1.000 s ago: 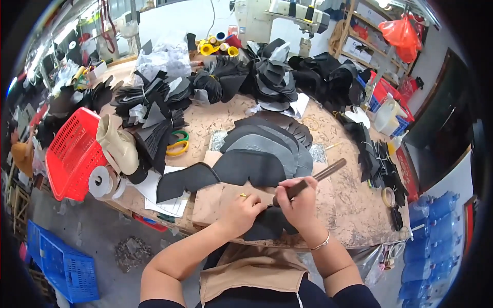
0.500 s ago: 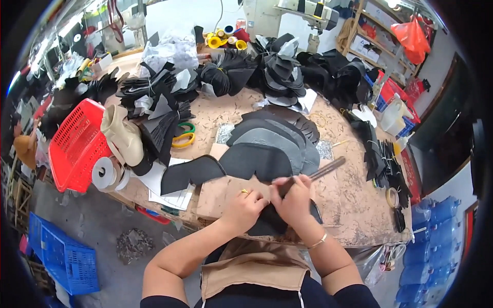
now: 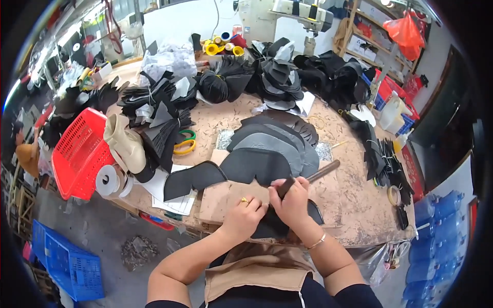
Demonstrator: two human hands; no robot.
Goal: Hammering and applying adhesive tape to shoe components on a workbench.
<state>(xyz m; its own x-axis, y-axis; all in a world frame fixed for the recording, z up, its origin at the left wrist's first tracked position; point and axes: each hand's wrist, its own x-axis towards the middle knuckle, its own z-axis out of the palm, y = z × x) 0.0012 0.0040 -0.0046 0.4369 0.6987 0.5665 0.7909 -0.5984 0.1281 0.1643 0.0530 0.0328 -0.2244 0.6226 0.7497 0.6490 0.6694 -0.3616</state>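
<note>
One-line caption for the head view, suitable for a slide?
Right hand grips a dark rod-like tool and left hand steadies a black cut piece on a cluttered workbench.

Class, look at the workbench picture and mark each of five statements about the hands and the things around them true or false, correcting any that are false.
1. The right hand grips a dark rod-like tool. True.
2. The left hand rests in the red basket. False: it presses on the dark cut piece at the bench's near edge, beside the right hand.
3. A roll of white tape lies next to the red basket. True.
4. The blue crate sits on the bench. False: it stands on the floor, lower left.
5. A stack of grey cut pieces lies beyond the hands. True.
</note>
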